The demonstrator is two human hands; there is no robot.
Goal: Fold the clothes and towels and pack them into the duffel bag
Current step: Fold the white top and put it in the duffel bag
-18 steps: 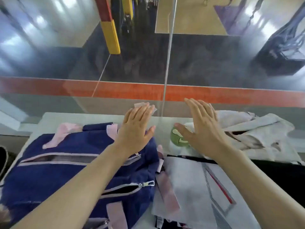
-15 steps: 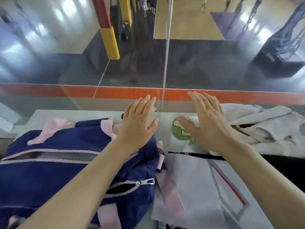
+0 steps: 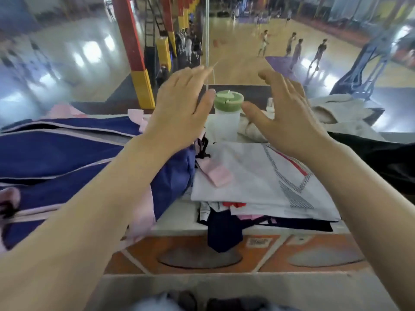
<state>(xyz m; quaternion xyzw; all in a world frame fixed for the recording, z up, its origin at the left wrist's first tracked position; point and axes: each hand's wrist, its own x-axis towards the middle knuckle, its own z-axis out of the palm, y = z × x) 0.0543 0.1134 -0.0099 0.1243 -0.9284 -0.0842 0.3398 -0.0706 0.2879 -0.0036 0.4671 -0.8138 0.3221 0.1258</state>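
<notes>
Nearest the camera, two bare forearms reach forward from the bottom corners over an orange and grey surface. Beyond it runs a pale ledge [image 3: 170, 223] holding the clothes. On its left lies a navy duffel bag [image 3: 56, 153] with pink trim, on its side, with a zip line running along it. Just right of the bag sits a stack of folded clothes [image 3: 258, 182], topped by a white garment with a red and grey printed pattern; darker pieces hang from under it over the ledge's front edge. A black garment [image 3: 381, 158] lies at the far right.

Above the stack, the left hand [image 3: 179, 108] and the right hand [image 3: 289, 115] are raised in the air, palms facing each other, fingers straight and spread, holding nothing. Between them, further back, stands a translucent bottle with a green lid [image 3: 228, 113]; neither hand touches it. Behind the right hand lies a crumpled pale grey garment [image 3: 341, 115].

Past the ledge, through glass, a sports hall stretches away, with red and yellow padded pillars [image 3: 139, 70] and distant people on a wooden court [image 3: 247, 41].
</notes>
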